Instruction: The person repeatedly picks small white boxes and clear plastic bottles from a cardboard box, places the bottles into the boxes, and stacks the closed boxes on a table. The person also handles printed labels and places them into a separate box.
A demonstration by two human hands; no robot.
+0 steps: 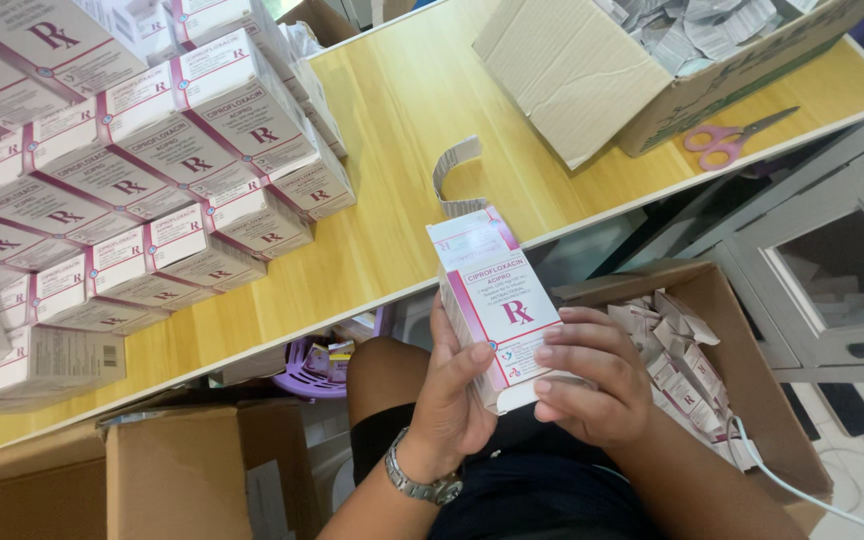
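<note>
Both hands hold one small white and pink carton (497, 305) upright above the person's lap, just off the near edge of the yellow table (422, 130). The left hand (452, 395) wraps around the carton's left side from below, thumb laid on the front face, a metal watch (420, 482) at the wrist. The right hand (587, 380) closes on the lower right side, fingertips (550, 352) pressed to the front panel. The carton's top flap stands open, and a folded strip of blister packs (454, 180) sticks out of it (how deep it sits cannot be told). On the table to the left lies a stack of matching cartons (142, 180). At the far right of the table rest an open cardboard box (652, 80) and pink scissors (727, 140). Another open box (732, 370) of folded leaflets sits on the floor beside the right hand.
</note>
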